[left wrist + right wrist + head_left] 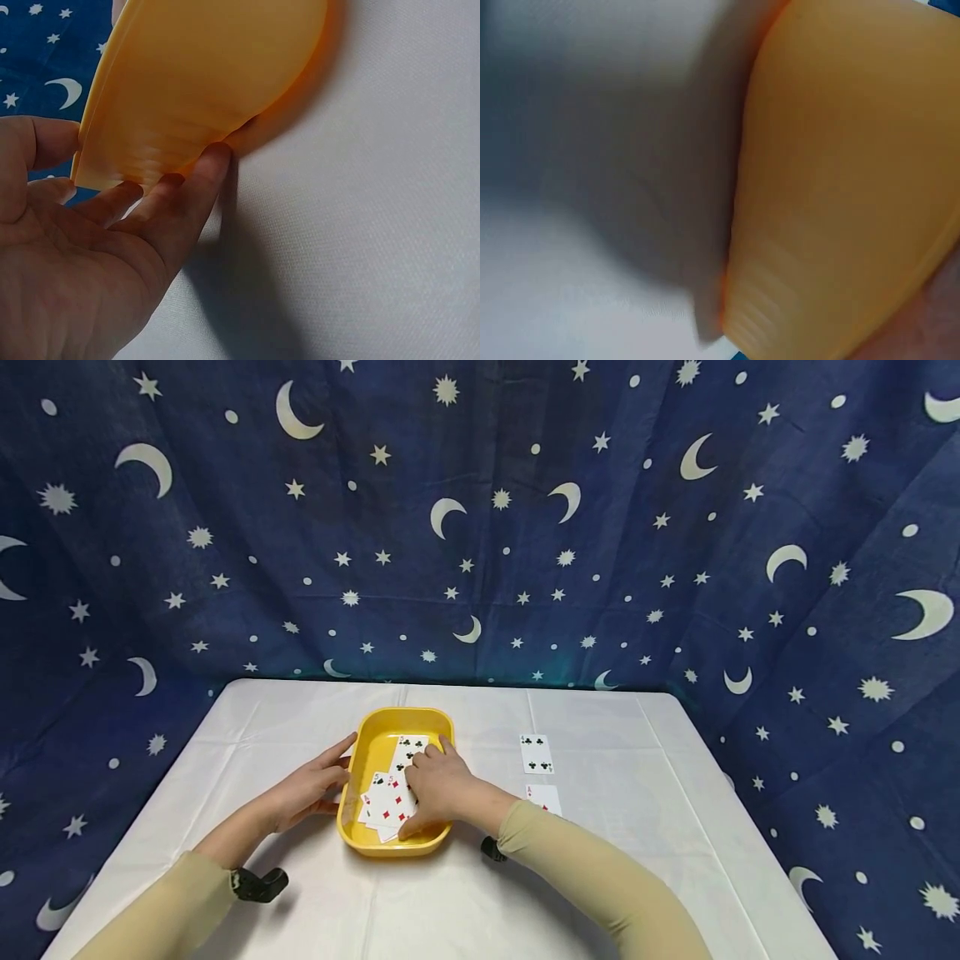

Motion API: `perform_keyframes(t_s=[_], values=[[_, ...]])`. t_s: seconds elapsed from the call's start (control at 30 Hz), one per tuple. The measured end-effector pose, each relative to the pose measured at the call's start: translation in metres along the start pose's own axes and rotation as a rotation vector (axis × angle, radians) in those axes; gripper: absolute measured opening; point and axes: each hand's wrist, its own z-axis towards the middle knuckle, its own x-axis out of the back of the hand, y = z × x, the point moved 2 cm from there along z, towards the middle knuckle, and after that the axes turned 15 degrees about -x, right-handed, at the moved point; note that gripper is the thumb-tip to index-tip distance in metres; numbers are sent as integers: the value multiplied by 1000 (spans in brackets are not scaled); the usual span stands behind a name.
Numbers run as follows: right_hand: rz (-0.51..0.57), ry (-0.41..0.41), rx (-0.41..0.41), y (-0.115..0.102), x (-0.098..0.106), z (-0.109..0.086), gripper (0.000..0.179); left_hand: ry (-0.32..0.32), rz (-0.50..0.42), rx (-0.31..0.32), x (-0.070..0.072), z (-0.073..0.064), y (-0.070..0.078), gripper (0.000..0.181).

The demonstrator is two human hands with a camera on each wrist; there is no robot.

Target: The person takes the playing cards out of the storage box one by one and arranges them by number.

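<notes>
A: How are the fingers of the left hand [303,789] lying?

B: They are resting slightly apart, several tips touching the outer wall of the yellow tray [401,722], as the left wrist view is showing.

A: And those of the right hand [438,785]?

B: Thumb and fingers are bending down over the playing cards [390,802] inside the tray, the thumb lying at the pile's near end. Whether they are pinching a card, one cannot tell.

A: Which cards are showing?

B: The five of clubs [405,747] is lying toward the far end, partly covered by the hand. Nearer the person, the five of diamonds [396,810] is overlapping others, a black-suited five [377,779] among them.

A: What is surrounding the tray?

B: It is standing on a white tablecloth [615,760]. To its right, a four of clubs [536,754] is lying face up; just nearer, a red-marked card [545,795] is lying partly hidden by the right sleeve [585,868]. Beyond, a dark blue cloth [495,460] is hanging, bearing pale moons and stars.
</notes>
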Motion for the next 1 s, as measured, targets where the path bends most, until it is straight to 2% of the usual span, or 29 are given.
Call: perform_keyframes(t_s=[0.23, 0.73, 1.0], values=[[-30, 1, -6, -6, -3, 3, 86, 4, 1, 1, 0, 0, 0, 78], [74, -27, 1, -1, 1, 3, 88, -12, -6, -14, 0, 0, -1, 79], [164, 45, 28, 10, 14, -2, 89, -16, -5, -11, 1, 0, -1, 80]])
